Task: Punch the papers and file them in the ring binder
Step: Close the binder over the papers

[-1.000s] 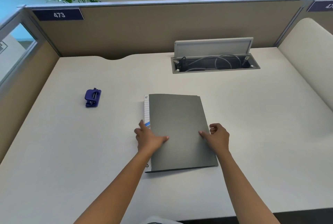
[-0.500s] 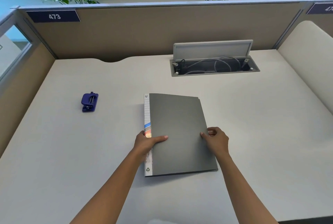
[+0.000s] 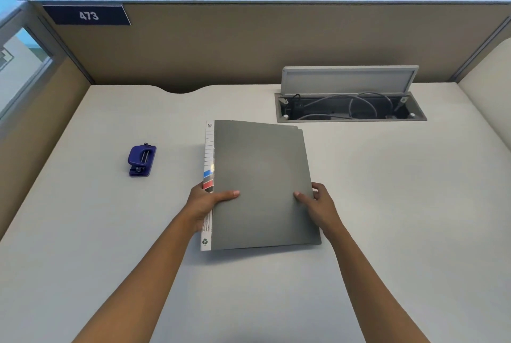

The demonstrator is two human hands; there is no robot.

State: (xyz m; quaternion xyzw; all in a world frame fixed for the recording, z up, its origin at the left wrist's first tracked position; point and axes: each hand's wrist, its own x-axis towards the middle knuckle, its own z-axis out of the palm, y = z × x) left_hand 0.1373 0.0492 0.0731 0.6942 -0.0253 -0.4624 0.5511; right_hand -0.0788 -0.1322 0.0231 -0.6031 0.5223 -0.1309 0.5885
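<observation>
- Binder (image 3: 262, 185): closed, grey cover up, lying mid-desk (image 3: 387, 204), spine to the left.
- Left hand (image 3: 206, 201) clamped on the spine edge, thumb on the cover, fingers curled under.
- Right hand (image 3: 318, 201) pinches the open right edge, thumb on top, other fingers at the rim.
- Judgement: thin plastic cover, light, stiff enough to lift but will flex; smooth, so could slip. Hold the spine, lift the cover from the free edge.
- Papers not visible; probably inside, can't tell.
- Punch (image 3: 141, 160) sits apart, toward the desk's left edge, untouched.
- Cable tray (image 3: 351, 106) open near the back edge.
</observation>
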